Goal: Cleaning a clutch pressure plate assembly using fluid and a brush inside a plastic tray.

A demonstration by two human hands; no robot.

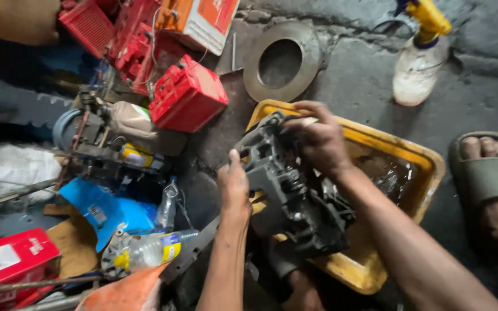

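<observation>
A dark grey, greasy engine part (295, 190) with ribs and cavities rests tilted over the near-left edge of a yellow plastic tray (416, 158). My left hand (234, 187) grips its left side, thumb up. My right hand (318, 138) is closed over its upper end, where a pale piece shows under the fingers. Dirty liquid glints in the tray to the right of the part.
A metal ring disc (280, 60) lies on the concrete floor beyond the tray. A spray bottle (419, 60) stands far right. Red battery boxes (185, 95), a plastic bottle (151, 250), a blue bag (102, 210) and tools clutter the left. A sandalled foot (491, 178) is at right.
</observation>
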